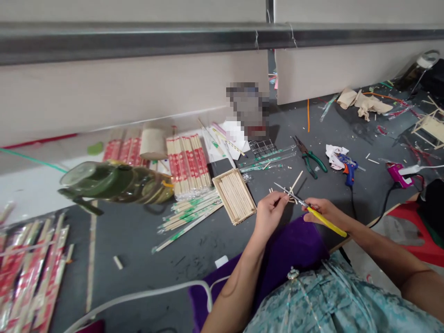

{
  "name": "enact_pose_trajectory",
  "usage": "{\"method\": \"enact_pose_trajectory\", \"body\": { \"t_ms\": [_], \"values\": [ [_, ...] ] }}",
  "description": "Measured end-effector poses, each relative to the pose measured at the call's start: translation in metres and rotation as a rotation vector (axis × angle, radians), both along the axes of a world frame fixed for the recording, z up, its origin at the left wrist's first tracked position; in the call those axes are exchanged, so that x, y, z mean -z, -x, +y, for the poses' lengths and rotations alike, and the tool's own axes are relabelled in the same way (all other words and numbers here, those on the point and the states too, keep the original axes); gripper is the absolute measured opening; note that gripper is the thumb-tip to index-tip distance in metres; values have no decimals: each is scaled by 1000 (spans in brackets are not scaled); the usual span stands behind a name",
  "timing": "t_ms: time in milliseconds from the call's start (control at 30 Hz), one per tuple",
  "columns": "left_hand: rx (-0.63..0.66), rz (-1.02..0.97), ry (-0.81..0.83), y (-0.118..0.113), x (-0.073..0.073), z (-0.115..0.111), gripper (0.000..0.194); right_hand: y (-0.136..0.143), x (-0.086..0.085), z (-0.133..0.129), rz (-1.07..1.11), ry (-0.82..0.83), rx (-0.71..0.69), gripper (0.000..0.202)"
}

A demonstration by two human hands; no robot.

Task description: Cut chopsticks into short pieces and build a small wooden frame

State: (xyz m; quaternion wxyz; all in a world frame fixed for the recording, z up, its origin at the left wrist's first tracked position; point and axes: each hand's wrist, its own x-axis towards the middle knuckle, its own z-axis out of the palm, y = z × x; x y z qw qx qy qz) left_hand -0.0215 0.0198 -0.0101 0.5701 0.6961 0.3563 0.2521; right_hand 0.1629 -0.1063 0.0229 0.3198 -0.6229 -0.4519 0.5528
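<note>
My left hand is closed, with thumb and fingers pinching a thin wooden stick, like a piece of chopstick, that points up and away. My right hand grips yellow-handled scissors, whose pointed metal blades reach left across the stick, close to my left fingertips. Whether the blades touch the stick is hard to make out. Several short cut sticks lie on the table just behind the blades. To the left of my left hand is a small rectangular tray made of sticks.
Wrapped chopsticks lie behind the tray, and a green-lidded bottle lies at left. Green-handled pliers, a blue glue gun and a pink power adapter are at right. A white cable crosses the near left.
</note>
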Motion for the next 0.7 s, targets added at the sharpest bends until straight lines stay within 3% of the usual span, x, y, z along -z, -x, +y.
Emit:
{"method": "enact_pose_trajectory", "body": {
  "t_ms": [100,233,367,567,700],
  "values": [
    [-18,43,-55,-2,0,-2,25,3,-2,2,-23,4,29,40],
    [-91,128,-274,-4,-4,-8,21,5,3,-1,-71,2,83,37],
    [-67,127,-391,-5,-7,-10,23,5,11,-5,-54,7,88,37],
    [-35,44,-279,-5,-8,-8,25,3,10,-6,37,5,48,42],
    [-21,-28,7,-6,-6,-6,24,0,6,-8,27,7,37,46]
  ]
}}
